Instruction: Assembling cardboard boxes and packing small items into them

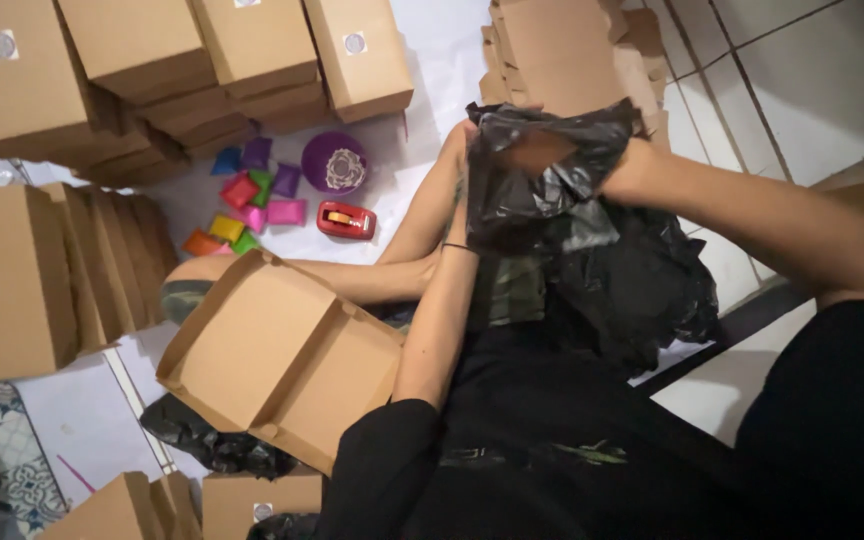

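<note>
Head view looks down on a person seated on the floor (432, 60), legs stretched forward, with both hands raised at a black plastic bag (592, 250). The left hand (464, 150) pinches the bag's left edge, its grip closed on the plastic; a thin dark band sits on that wrist. The right hand (542, 150) is pushed inside the bag's mouth and covered by the film, so whether its grip is wide or narrow cannot be told. The bag hangs from the hands over the lap, crumpled and glossy, its lower folds resting against the person's dark clothing.

An open flat cardboard box (272, 350) with a divider leans on the person's left knee, tilted, lid side toward the lower right. Beside the shin, on the floor, lie small coloured pouches (252, 205) in pink, purple, green, yellow and orange, close together. Just right of them stands a purple round container (334, 162), and near it a red tape dispenser (345, 220). Closed cardboard boxes (142, 60) with round stickers are stacked along the far left and top, more stand on end at the left edge, and a pile of flat cardboard blanks (562, 50) rises behind the bag. A second black bag (212, 445) lies crumpled under the open box.
</note>
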